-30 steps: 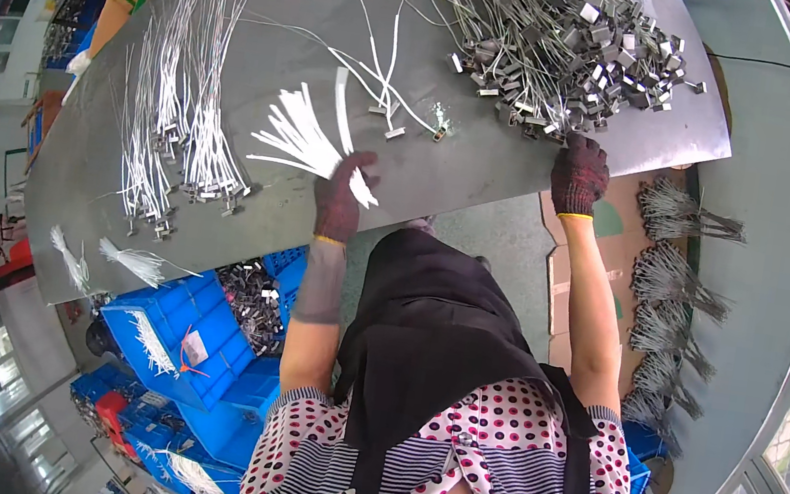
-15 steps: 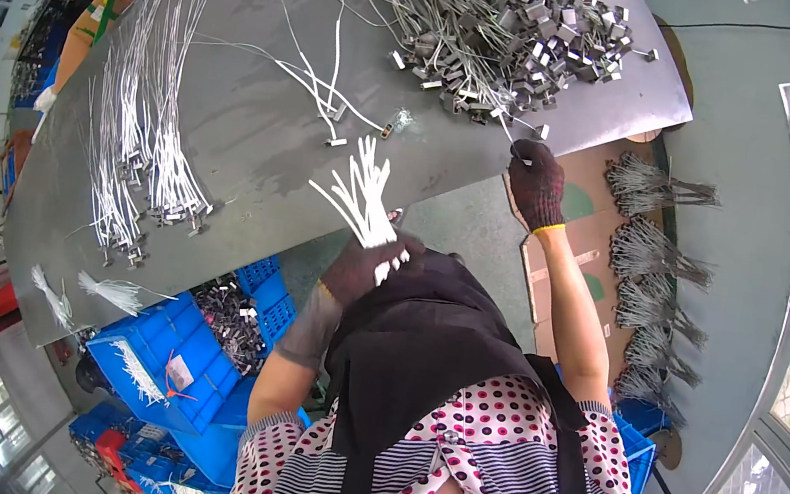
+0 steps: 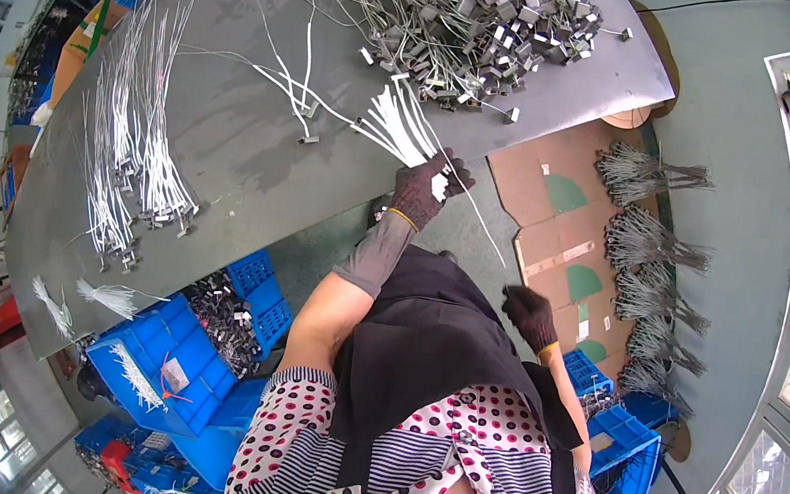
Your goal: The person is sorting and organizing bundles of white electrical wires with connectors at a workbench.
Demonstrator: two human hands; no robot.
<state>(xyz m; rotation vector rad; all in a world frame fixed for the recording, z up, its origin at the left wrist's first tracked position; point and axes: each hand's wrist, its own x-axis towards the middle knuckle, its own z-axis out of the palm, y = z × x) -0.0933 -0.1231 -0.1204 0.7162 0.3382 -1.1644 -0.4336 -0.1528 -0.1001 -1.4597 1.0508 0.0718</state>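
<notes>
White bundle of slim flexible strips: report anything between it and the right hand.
The dark-gloved left hand, gripping the white bundle, and a thin pale wire slanting toward the dark-gloved right hand; nothing else visible.

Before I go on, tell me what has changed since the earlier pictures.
The left hand, still gripping the white tubes, has moved right, toward the pile of connector-tipped wires. The right hand has left that pile and drawn back toward the black apron. A thin wire now slants down past the left hand. The white-sleeved wire bundles stay put.
</notes>
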